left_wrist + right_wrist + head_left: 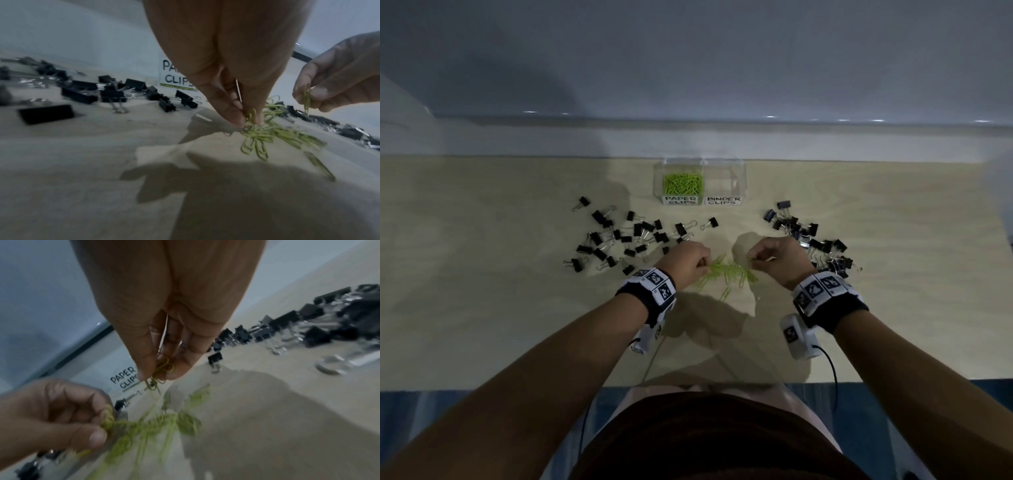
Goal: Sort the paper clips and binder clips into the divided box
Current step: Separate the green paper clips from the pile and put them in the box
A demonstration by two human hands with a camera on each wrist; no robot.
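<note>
A heap of green paper clips (729,272) lies on the table between my hands. My left hand (688,262) pinches clips at the heap's left end, seen close in the left wrist view (249,118). My right hand (774,257) pinches a few green clips (163,368) lifted just above the heap. The clear divided box (700,202) stands at the back; its "PAPER CLIPS" side holds green clips (683,183), its "BINDER CLIPS" side (724,185) looks empty.
Black binder clips lie scattered left of my hands (619,236) and in a pile to the right (811,240). The wooden table (500,291) ends at a pale wall behind the box. Cables hang from both wrist cameras near the front edge.
</note>
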